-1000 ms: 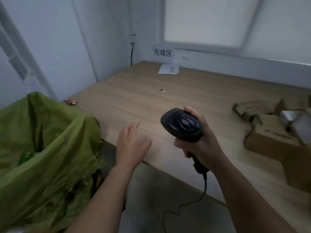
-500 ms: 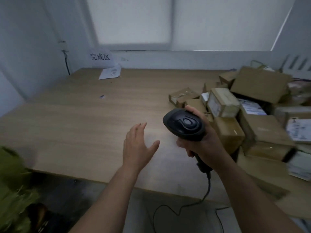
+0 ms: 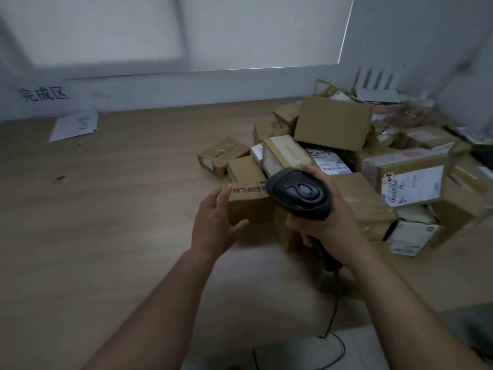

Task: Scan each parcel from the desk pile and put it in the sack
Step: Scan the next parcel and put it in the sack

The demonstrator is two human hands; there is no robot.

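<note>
Both hands now sit closer to the parcel pile than half a second ago, and the left hand (image 3: 216,222) has advanced from bare wood to the side of a small carton (image 3: 248,205). That hand is released: fingers straight and slightly spread, thumb held apart, palm facing the carton's left face. Fingertips overlap its upper left corner, but contact cannot be confirmed. The small carton, printed with dark characters along its top edge, stands at the near left corner of the parcel pile (image 3: 333,124), which occupies the right half of the tabletop (image 3: 106,209) back to the wall. The pile consists of brown taped cartons lying at mixed angles, several bearing white shipping labels; one labelled carton (image 3: 412,185) lies at the right of the right hand. The right hand (image 3: 329,225) is clenched round the handle of a black barcode scanner (image 3: 300,193), whose head sits above the near cartons, just right of the small carton. The scanner cable (image 3: 333,316) drops from the handle over the near tabletop edge. A white paper sheet (image 3: 73,126) lies at the far left against the wall, beneath a sign (image 3: 42,94) with three characters.
</note>
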